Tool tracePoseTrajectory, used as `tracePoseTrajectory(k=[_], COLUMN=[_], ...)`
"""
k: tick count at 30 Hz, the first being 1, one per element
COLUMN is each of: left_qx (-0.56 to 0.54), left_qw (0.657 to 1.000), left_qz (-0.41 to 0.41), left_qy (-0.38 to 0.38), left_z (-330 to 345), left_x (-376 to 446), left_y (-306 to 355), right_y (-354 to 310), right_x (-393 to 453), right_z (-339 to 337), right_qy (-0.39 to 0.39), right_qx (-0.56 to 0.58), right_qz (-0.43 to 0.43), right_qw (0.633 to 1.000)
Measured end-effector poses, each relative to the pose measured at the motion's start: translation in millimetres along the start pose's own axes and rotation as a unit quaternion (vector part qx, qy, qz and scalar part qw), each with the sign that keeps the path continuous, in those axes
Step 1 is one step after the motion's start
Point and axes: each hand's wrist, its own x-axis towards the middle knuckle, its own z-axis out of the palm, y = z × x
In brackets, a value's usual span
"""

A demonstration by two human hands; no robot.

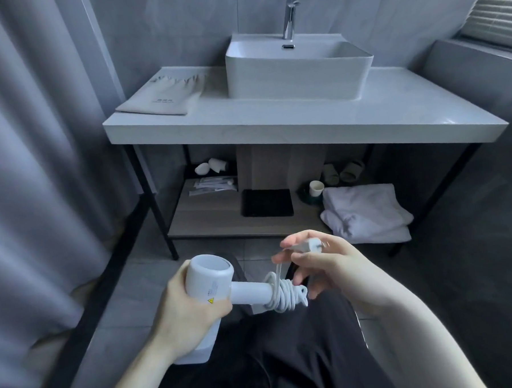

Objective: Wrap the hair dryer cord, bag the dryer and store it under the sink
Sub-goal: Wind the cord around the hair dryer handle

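Note:
My left hand (190,313) grips the barrel of a white hair dryer (212,280), whose handle points right. The white cord (285,296) is coiled several times around the end of that handle. My right hand (327,267) pinches the white plug (312,245) at the cord's free end, just above the coil, with a short length of cord running down to it. A pale drawstring bag (160,95) lies flat on the left of the white counter (304,123), beside the square sink (298,70). Under the counter is a wooden shelf (209,223).
The shelf holds small packets (213,185), a black mat (267,202), a cup (316,188) and folded white towels (365,214). Slippers (344,171) sit behind. A grey curtain (34,175) hangs at left. Black frame legs (154,202) flank the shelf. My dark-trousered legs fill the foreground.

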Motion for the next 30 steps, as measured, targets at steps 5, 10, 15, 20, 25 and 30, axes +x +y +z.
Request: tracePoseTrajectory(k=[5,10,15,20,25,30], left_qx=[0.005,0.005,-0.008,-0.038,-0.052,-0.069], left_qw=[0.999,0.995,0.994,0.995,0.995,0.995], left_qz=[0.029,0.059,0.079,0.074,0.06,0.034], left_qy=[-0.046,-0.077,-0.074,-0.053,-0.063,-0.064], left_z=[3.8,2.6,-1.1,-3.4,-6.2,-7.9], left_x=[-8.6,-12.5,-13.9,-12.3,-11.1,-7.0], left_y=[-4.6,0.0,8.5,12.2,15.1,18.0], right_y=[14.9,42.4,59.0,62.5,50.8,38.6], right_x=[17.9,37.0,38.8,32.8,23.8,19.9], right_z=[0.9,3.6,6.5,1.5,-0.3,5.3], right_qy=[0.038,0.066,0.052,-0.017,-0.06,0.047], right_qx=[-0.028,-0.102,-0.19,-0.183,-0.163,-0.195], right_qz=[-0.007,-0.008,-0.004,0.05,0.032,-0.084], right_qw=[0.999,0.993,0.98,0.982,0.984,0.976])
